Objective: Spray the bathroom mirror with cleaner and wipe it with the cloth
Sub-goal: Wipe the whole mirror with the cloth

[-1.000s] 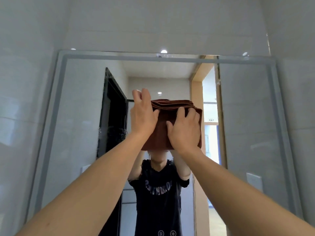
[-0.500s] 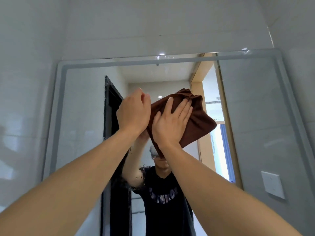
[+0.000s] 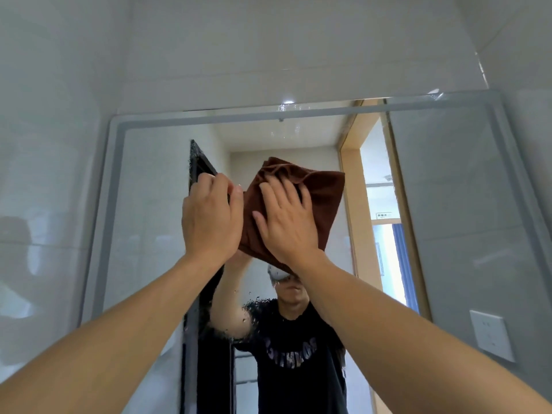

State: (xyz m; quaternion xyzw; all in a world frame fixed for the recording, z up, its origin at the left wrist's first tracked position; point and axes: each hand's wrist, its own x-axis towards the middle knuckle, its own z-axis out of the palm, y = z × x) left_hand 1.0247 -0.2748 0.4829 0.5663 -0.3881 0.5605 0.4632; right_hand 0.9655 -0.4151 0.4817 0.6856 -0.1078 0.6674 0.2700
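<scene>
A large wall mirror [image 3: 448,204] with a pale frosted border fills the view. A folded brown cloth [image 3: 322,198] is pressed against the glass near its middle. My right hand [image 3: 286,222] lies flat on the cloth with fingers spread. My left hand [image 3: 210,218] is curled at the cloth's left edge; whether it grips the cloth is hidden by the hand itself. Spray droplets [image 3: 248,315] speckle the glass below the hands. No spray bottle is in view.
White tiled walls [image 3: 44,174] surround the mirror on the left, the right and above. The mirror reflects a person in a black shirt, a dark door frame, a wooden doorway and a white wall switch [image 3: 491,334].
The cloth went from a flat fold to a bunched, tilted shape and slid up the glass, then a little down. Both hands moved with it. The camera tilted upward.
</scene>
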